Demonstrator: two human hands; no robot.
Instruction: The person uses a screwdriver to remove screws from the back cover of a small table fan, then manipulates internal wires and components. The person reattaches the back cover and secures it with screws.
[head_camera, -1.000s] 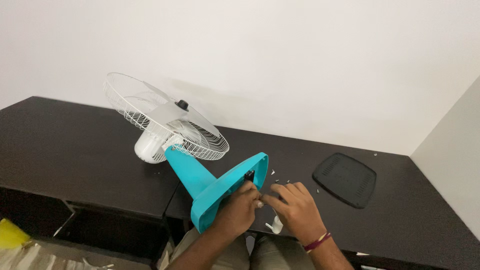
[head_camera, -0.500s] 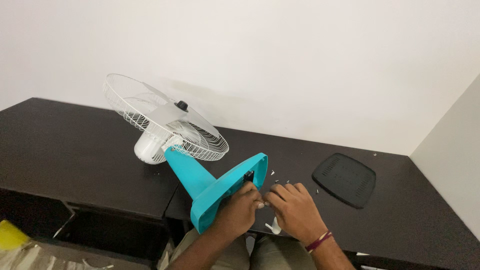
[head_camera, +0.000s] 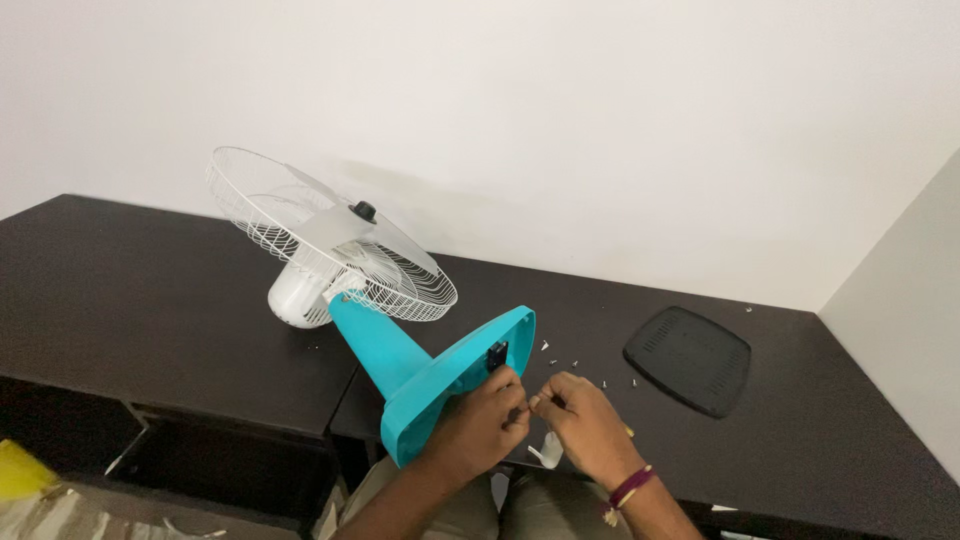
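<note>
Left hand (head_camera: 478, 425) curled against teal fan base (head_camera: 450, 385); right hand (head_camera: 585, 425) pinching something tiny, unclear what

No packages, labels, signs or screens show anywhere in this view (the wall behind is bare white, and nothing lying on the dark surface (head_camera: 150, 300) carries a visible sticker or print).

A teal fan base (head_camera: 440, 385) and stem are seen below a white wire grille (head_camera: 325, 235) with a black centre cap. The desk (head_camera: 130, 300) is dark brown-black, the grid-textured cover plate (head_camera: 688, 358) black, the wall (head_camera: 600, 120) white.
</note>
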